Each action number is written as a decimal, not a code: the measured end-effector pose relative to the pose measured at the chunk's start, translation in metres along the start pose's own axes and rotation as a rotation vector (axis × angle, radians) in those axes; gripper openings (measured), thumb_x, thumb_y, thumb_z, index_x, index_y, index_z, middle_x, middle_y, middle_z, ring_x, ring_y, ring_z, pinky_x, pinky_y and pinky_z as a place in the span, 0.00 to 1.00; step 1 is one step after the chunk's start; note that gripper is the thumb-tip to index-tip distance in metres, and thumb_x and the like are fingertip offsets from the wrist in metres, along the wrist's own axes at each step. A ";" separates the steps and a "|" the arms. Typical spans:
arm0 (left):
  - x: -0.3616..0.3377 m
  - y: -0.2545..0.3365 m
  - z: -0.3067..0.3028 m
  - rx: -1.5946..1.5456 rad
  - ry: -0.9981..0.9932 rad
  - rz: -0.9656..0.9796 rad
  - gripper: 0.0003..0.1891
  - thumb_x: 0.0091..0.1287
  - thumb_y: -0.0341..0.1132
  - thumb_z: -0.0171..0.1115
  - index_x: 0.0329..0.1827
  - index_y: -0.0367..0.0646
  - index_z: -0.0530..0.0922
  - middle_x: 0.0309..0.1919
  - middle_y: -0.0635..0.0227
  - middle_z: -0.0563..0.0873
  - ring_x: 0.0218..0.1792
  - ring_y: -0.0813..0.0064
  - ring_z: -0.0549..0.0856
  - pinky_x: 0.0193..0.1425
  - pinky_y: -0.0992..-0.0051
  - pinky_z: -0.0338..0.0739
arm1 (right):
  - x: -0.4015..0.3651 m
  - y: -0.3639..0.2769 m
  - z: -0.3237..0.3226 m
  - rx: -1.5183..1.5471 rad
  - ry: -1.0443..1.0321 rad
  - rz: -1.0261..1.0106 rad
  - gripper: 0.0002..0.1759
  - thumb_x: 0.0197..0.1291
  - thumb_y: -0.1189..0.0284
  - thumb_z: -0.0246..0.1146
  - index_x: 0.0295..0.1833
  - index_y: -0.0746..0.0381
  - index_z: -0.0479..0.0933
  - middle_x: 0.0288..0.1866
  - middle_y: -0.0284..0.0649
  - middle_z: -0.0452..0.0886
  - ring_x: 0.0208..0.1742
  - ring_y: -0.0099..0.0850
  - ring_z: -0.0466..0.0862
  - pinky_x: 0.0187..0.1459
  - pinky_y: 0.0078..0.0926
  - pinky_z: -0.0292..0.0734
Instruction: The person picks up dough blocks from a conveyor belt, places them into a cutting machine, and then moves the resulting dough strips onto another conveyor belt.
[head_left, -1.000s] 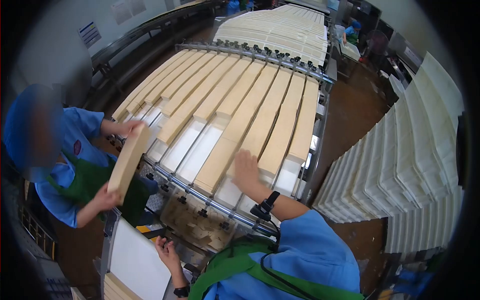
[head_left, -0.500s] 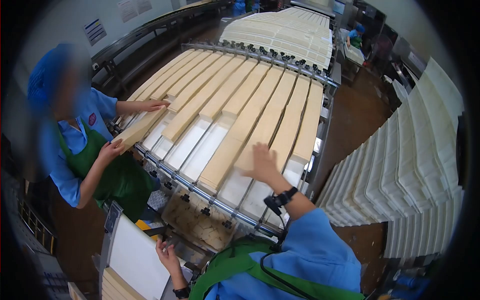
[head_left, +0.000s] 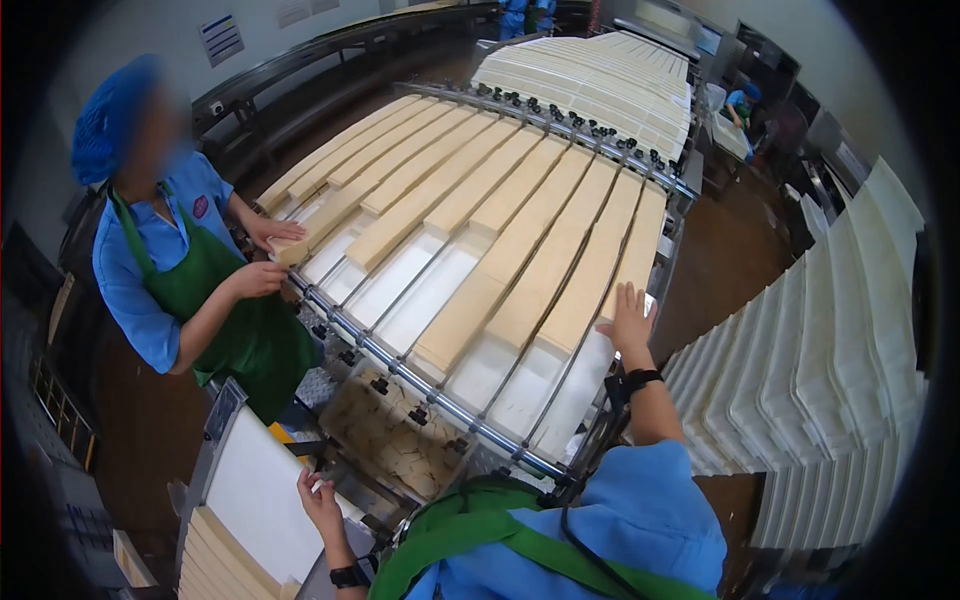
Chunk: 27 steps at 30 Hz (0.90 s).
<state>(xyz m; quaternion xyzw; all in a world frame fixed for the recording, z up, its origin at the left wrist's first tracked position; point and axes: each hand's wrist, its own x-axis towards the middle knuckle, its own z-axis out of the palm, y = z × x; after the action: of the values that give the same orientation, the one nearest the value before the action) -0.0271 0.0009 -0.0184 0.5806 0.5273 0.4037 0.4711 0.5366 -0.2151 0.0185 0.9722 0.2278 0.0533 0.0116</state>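
My right hand (head_left: 630, 325), fingers spread, lies against the near end of the rightmost pale-yellow strip (head_left: 640, 240). This strip is one of several long, thick, pale-yellow strips (head_left: 540, 240) side by side on a slatted white conveyor bed (head_left: 485, 375), kept apart by thin metal rods. Their near ends are staggered. My left hand (head_left: 322, 510) is held low beside a white sloping board (head_left: 265, 480), its fingers curled round what looks like a small white bit, too small to name. Below the conveyor edge is a bin (head_left: 350, 400) with broken pale pieces.
A co-worker (head_left: 190, 250) in a green apron stands at the left, both hands at a short strip end (head_left: 290, 250). A steel bar (head_left: 430, 385) with black knobs borders the near edge. Stacked white trays (head_left: 800, 330) stand at the right. More strips (head_left: 225, 560) rest at lower left.
My right hand has moved right, onto the rightmost strip's end. My left fingers have curled in. The co-worker's tilted strip has come down onto the bed's left side. The view has shifted slightly.
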 end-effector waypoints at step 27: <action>-0.112 -0.121 -0.252 0.965 0.810 -0.725 0.41 0.47 0.50 0.70 0.61 0.35 0.66 0.54 0.41 0.70 0.54 0.43 0.72 0.57 0.53 0.69 | -0.258 -0.460 -0.030 0.902 -0.276 -1.467 0.06 0.53 0.72 0.63 0.33 0.65 0.79 0.37 0.47 0.81 0.43 0.47 0.79 0.47 0.40 0.73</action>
<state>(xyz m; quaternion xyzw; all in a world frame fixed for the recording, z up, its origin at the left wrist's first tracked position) -0.3115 -0.0797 -0.0746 0.3175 0.9390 0.1277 0.0345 0.1007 0.0825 0.0017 0.4897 0.7923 -0.1813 -0.3154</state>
